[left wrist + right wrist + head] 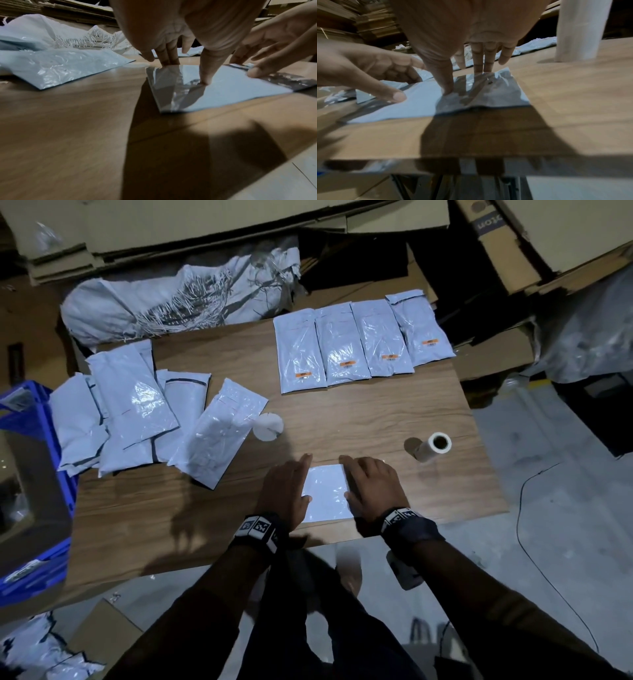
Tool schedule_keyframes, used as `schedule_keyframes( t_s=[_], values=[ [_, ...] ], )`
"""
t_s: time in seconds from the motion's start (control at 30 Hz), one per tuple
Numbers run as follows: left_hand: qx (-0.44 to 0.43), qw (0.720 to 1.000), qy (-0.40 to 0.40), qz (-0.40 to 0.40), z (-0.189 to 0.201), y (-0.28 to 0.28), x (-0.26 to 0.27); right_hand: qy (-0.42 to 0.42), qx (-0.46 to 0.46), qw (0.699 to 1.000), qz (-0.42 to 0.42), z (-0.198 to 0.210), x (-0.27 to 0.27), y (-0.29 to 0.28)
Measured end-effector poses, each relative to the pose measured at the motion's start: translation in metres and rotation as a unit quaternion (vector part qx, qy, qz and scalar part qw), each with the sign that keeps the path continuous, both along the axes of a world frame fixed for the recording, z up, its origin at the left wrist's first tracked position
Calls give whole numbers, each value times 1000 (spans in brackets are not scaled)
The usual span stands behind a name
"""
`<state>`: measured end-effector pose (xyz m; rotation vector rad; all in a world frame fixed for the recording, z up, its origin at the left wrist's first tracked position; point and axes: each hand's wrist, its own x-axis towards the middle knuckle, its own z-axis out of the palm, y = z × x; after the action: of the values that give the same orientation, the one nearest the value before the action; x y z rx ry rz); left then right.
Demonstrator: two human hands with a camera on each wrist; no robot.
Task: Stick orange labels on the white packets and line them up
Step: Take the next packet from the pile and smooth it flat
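Observation:
One white packet [327, 494] lies flat near the front edge of the wooden table [394, 412]. My left hand [289, 487] presses its left side with straight fingers. My right hand [371, 486] presses its right side the same way. In the left wrist view the fingertips [169, 60] touch the packet's [231, 92] far edge. The right wrist view shows my thumb and fingers [479, 65] flat on the packet [423, 102]. No orange label shows on it. A row of white packets [342, 347] with orange labels [303, 374] lies at the back right. The label roll [433, 446] stands to the right.
A loose pile of unlabelled white packets [137, 405] covers the table's left side, with a round white disc [268, 426] beside it. A frayed white sack [171, 302] lies behind. A blue crate [30, 474] stands at the left, and cardboard boxes [513, 241] at the back.

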<state>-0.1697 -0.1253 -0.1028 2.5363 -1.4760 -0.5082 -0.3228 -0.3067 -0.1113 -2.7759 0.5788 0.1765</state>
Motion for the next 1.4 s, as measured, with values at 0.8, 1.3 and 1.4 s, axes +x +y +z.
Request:
schedule_keyframes(
  t_s=[0.8,1.3,1.4],
  values=[
    [-15,997,45,-64,-6,40,-30,38,-42,998,20,9,-36,27],
    [-15,999,-29,42,-35,9,-32,2,77,996,44,-18,18,44],
    [-8,999,-41,34,-42,11,-31,15,55,998,39,-31,16,45]
  ],
)
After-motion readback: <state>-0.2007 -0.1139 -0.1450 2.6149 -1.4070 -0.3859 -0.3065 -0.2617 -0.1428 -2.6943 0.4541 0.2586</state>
